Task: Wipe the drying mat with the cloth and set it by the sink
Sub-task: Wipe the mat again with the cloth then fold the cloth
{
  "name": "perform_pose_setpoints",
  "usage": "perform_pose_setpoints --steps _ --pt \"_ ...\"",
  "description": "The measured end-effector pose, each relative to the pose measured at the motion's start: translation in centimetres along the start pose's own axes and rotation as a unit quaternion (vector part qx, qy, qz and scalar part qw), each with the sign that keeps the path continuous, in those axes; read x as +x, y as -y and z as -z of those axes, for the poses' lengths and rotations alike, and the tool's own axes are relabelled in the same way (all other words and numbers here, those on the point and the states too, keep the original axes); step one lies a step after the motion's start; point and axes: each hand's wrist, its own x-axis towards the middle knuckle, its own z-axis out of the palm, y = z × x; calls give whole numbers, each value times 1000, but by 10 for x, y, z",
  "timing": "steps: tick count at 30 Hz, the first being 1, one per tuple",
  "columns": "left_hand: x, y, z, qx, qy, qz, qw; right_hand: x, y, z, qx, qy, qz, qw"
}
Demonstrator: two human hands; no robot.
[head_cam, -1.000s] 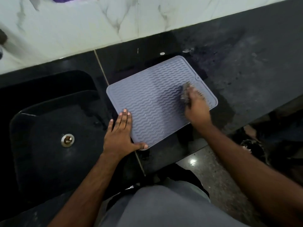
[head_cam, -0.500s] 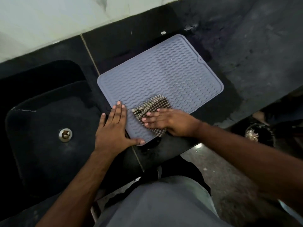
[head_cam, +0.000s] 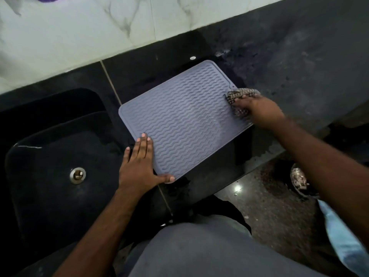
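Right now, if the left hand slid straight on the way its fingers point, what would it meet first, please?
The left hand lies flat on the grey drying mat, fingers pointing up its sink-side edge. Straight on, it would probably cross bare black countertop and first meet the marble backsplash; depth is unclear.

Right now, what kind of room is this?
Most likely a home kitchen: a black sink basin with a metal drain set in a dark stone counter, and a grey ribbed silicone drying mat beside it.

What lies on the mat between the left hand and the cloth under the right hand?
Nothing: in the head view the drying mat is bare ridged surface from the left hand to the checked cloth under the right hand.
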Motion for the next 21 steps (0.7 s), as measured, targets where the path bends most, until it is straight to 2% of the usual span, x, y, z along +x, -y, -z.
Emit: perform_pose_setpoints --steps 1,3,5,7,10,13,15,18,21 --pt "0 0 0 2 -1 1 1000 -7 20 -10 51 -59 -79 994" --pt "-1 -1 0 12 0 2 1000 -22 74 -39 187 -167 -176 952" --pt "-1 -2 0 15 -1 3 1000 -34 131 -69 225 -175 -213 934" --pt "-1 -2 0 12 3 3 1000 -47 188 -92 219 -169 -198 940" --pt "0 0 -1 12 -10 2 1000 -69 260 -103 287 -120 -83 947" --pt "-1 1 -3 9 -29 11 999 -83 277 -111 273 -51 79 957" --pt "-1 2 -4 13 -26 9 1000 -83 249 -115 165 -37 202 965" --pt "-1 7 -4 8 -7 -1 1000 -74 180 -98 46 -9 378 924" --pt "-1 8 -2 -1 3 -10 1000 -53 113 -63 16 3 424 905"
